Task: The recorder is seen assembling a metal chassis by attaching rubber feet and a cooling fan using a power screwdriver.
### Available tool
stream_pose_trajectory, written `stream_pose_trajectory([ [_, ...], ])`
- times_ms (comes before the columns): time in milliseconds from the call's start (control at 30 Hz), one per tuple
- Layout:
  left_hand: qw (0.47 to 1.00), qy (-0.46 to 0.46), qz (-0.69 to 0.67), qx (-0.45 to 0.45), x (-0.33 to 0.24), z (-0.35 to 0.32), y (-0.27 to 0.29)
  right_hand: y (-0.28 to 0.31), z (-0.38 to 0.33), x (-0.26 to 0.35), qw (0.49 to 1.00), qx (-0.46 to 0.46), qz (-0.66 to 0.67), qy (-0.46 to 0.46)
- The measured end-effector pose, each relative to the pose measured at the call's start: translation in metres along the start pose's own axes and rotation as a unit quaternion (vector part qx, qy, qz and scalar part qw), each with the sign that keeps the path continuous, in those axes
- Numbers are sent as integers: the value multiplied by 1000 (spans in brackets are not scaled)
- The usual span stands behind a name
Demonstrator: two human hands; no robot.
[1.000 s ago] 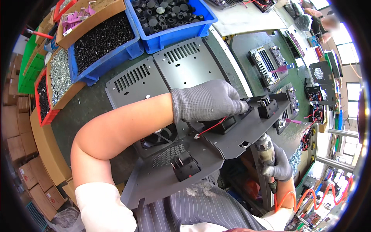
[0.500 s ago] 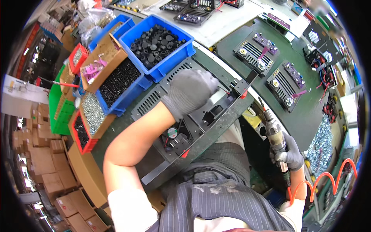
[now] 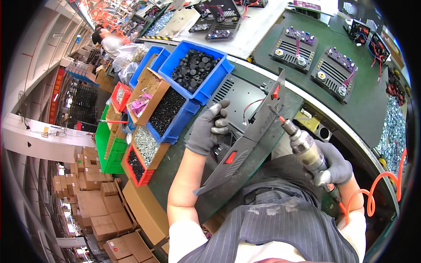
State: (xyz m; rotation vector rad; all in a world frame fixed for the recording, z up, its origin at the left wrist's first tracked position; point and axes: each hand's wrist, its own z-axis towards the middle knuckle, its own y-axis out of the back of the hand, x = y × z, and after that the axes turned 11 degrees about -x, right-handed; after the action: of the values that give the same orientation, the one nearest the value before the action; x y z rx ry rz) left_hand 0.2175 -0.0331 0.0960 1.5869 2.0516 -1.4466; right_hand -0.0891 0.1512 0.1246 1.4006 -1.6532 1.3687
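My right hand (image 3: pixel 335 166), in a grey glove, is wrapped round a power screwdriver (image 3: pixel 305 149) with a coiled orange hose at its rear. Its bit points up and left, close to the panel but apart from it. A black sheet-metal housing (image 3: pixel 239 98) lies on the green bench, with slots, a red wire and dark parts inside. Along its near edge a black panel (image 3: pixel 258 127) with two red switches stands tilted. My gloved left hand (image 3: pixel 206 131) hovers over the housing's left part, fingers curled in; whatever they may hold is hidden.
Left of the housing stand a blue bin of black caps (image 3: pixel 226 65), a blue bin of small black parts (image 3: pixel 186 115) and a box of silver screws (image 3: pixel 160 160). Slotted plates with purple boards (image 3: pixel 291 48) lie on the bench to the right. A person (image 3: pixel 109 41) is far left.
My left hand has drawn back from the far right part of the housing toward its left. The panel now shows its outer face. The screwdriver has come nearer the panel. My view has shifted.
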Motion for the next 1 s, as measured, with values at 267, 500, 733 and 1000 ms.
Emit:
stream_pose_trajectory([
  [267, 989, -112, 76, 63, -8, -33, -38, -39, 20, 18, 996, 75, -36, 32],
  [500, 982, -128, 101, 98, -11, -55, -58, -51, 21, 23, 996, 93, -9, 10],
  [733, 935, -231, 269, 22, -9, -70, -74, -49, 18, 21, 993, 107, -34, 33],
  [1000, 887, -289, 358, -29, -6, -70, -84, -43, 15, 15, 994, 109, -10, 12],
])
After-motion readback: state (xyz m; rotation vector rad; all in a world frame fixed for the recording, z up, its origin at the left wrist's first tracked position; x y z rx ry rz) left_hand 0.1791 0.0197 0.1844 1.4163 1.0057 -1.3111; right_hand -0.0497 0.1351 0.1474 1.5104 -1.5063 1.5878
